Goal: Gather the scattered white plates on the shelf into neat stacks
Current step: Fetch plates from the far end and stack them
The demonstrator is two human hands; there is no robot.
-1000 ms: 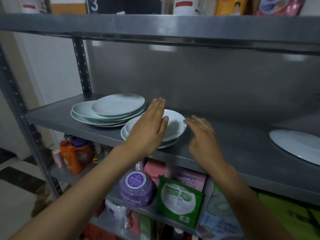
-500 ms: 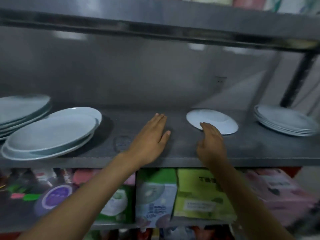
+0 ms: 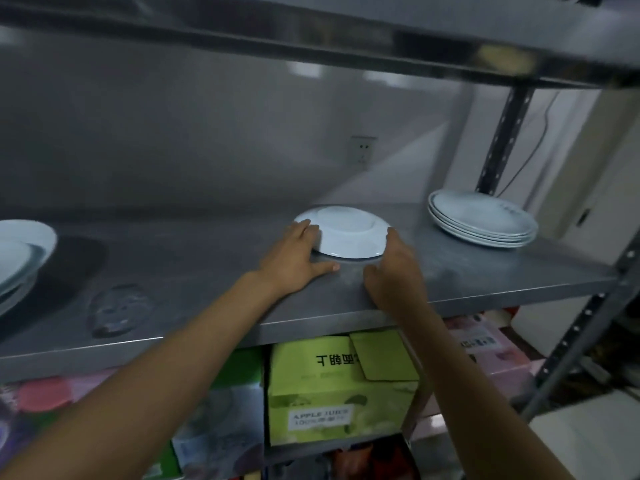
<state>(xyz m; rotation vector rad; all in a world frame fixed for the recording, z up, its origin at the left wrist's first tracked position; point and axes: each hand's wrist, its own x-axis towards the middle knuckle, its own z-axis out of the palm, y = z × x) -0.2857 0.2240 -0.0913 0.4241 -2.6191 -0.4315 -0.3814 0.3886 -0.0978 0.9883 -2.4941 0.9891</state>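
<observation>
A single white plate [image 3: 346, 233] lies on the middle of the steel shelf [image 3: 194, 268]. My left hand [image 3: 294, 258] rests at its left rim, fingers straight against the edge and thumb spread on the shelf. My right hand [image 3: 391, 268] touches the plate's right rim with its fingertips. Neither hand curls round the plate. A neat stack of white plates [image 3: 481, 223] stands at the shelf's right end. More white plates [image 3: 17, 258] overlap at the far left edge of the view.
The upper shelf [image 3: 311, 39] hangs low over the plates. A perforated steel post [image 3: 502, 136] rises behind the right stack. Below the shelf stand a green apple juice box [image 3: 329, 403], a pink box [image 3: 491, 348] and other packaged goods.
The view swung right from the left plates to the middle of the shelf. Both hands moved forward and now flank the single plate, touching its rims.
</observation>
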